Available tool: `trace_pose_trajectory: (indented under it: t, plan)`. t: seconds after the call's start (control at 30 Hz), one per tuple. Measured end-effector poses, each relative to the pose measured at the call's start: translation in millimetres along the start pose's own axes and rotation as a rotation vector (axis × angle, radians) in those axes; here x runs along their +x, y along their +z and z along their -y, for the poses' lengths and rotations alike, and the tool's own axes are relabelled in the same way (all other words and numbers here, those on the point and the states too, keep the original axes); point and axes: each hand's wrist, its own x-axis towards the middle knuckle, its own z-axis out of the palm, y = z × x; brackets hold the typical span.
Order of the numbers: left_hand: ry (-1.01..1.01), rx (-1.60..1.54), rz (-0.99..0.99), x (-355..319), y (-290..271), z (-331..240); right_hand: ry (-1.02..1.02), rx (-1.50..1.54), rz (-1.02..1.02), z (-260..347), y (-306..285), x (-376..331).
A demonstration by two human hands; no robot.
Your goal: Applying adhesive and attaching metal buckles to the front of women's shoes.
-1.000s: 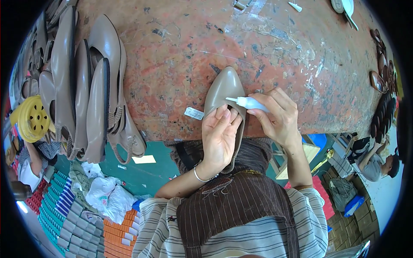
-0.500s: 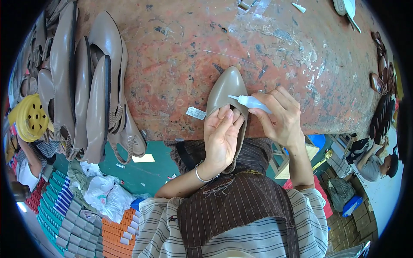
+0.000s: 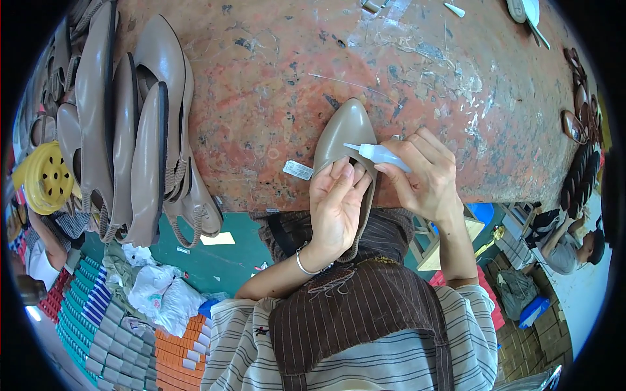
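Note:
A taupe slingback shoe (image 3: 343, 133) with a pointed toe rests at the table's near edge, toe pointing away from me. My left hand (image 3: 336, 208) grips it at the opening, fingers curled over the inner edge and the thumb pressed near them. In my right hand (image 3: 427, 171) a small white squeeze bottle (image 3: 383, 156) is pinched between thumb and fingers. Its thin nozzle points left, over the shoe's upper near the opening; whether it touches the leather I cannot tell. A small white label (image 3: 298, 170) lies just left of the shoe.
Several taupe slingback shoes (image 3: 156, 130) are piled at the table's left side, near a yellow clog (image 3: 49, 179). Brown shoe pieces (image 3: 579, 130) line the far right edge. A white cone-shaped tip (image 3: 454, 10) lies at the back of the worn red table (image 3: 261, 78).
Almost nothing differs. The bottle's nozzle has shifted very slightly to the left; both hands keep their hold.

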Motion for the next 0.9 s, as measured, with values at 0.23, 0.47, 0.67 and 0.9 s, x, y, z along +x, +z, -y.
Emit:
trace_pose_trajectory:
  t: [0.23,0.47,0.67,0.9]
  plan:
    - [-0.033,0.046,-0.027,2.4,6.4,-2.6,0.02,0.003,0.011,-0.2,-3.4,-1.3]
    - [-0.024,0.046,-0.057,0.1,9.6,-3.0,0.035,0.015,0.007,-2.0,-5.1,-6.4]
    - [-0.029,0.052,-0.061,1.0,9.6,-2.8,0.012,0.003,0.006,2.1,-1.9,0.5]
    - [-0.027,0.035,-0.061,0.0,7.5,-2.7,0.025,0.004,0.014,0.2,-4.3,-4.3]
